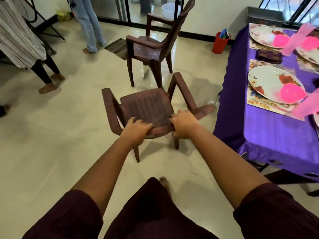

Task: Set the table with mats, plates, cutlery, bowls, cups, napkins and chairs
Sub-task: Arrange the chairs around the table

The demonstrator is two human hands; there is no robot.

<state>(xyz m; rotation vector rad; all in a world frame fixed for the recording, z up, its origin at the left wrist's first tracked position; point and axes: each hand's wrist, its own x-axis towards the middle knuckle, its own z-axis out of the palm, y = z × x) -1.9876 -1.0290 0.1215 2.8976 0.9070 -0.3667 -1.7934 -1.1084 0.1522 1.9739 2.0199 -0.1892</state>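
A brown plastic armchair (146, 104) stands on the tiled floor just in front of me, seen from behind and above. My left hand (136, 129) and my right hand (183, 124) both grip the top edge of its backrest, fingers curled over it. A second brown armchair (151, 47) stands farther off, facing left. To the right is the table under a purple cloth (262, 131), bearing a patterned mat (255, 102), a white floral plate (269, 80) and a pink bowl (292, 93).
Two people stand at the left: one in a striped tunic (19, 37), one in jeans (89, 23). A red bin (220, 43) sits by the wall near the table. More plates (262, 34), a dark napkin (269, 55) and pink strips lie on the table.
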